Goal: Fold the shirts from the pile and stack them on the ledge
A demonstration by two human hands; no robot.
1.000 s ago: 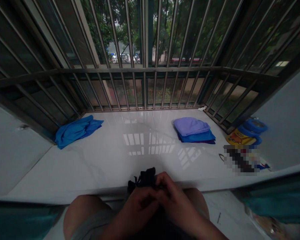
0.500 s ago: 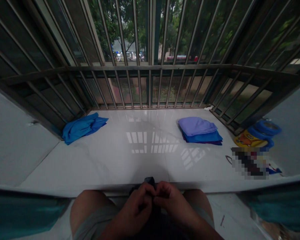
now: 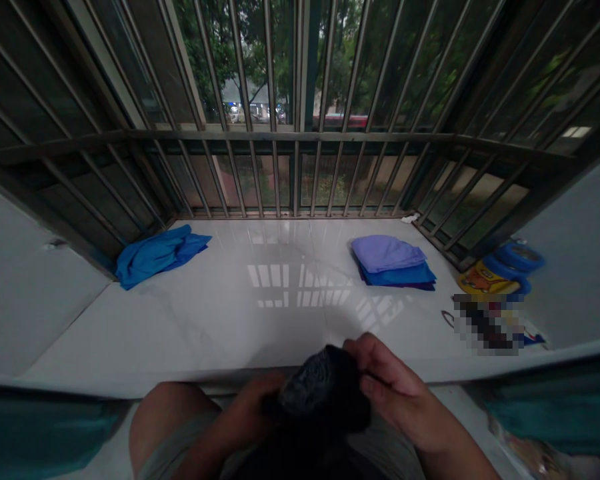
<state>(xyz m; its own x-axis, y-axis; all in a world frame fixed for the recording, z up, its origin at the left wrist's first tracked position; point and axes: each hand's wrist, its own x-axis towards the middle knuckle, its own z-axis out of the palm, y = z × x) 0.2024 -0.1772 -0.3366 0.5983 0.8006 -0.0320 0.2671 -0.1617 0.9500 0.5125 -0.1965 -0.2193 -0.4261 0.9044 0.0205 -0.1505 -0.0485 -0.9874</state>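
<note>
A dark, nearly black piece of cloth [image 3: 347, 390] hangs over my lap at the front edge of the sill, with a greyish patterned patch facing up on its left part. I cannot make out what kind of garment it is. My right hand [image 3: 393, 383] pinches its upper right edge between thumb and fingers. On the other side my left hand [image 3: 255, 407] grips the cloth's left edge, its fingertips partly hidden by the fabric. The cloth's lower end merges with the dark clothing below.
Crumpled blue cloth [image 3: 155, 257] lies at the sill's left. On the right sits a folded stack with lavender cloth [image 3: 387, 253] over blue [image 3: 400, 274]. A yellow-and-blue container [image 3: 495, 273] and a blurred-out item stand far right. Metal bars [image 3: 275, 137] close off the window.
Both hands were close together over a small part of the dark cloth. They have moved apart, the right one up and rightward, and the cloth is now spread and raised between them.
</note>
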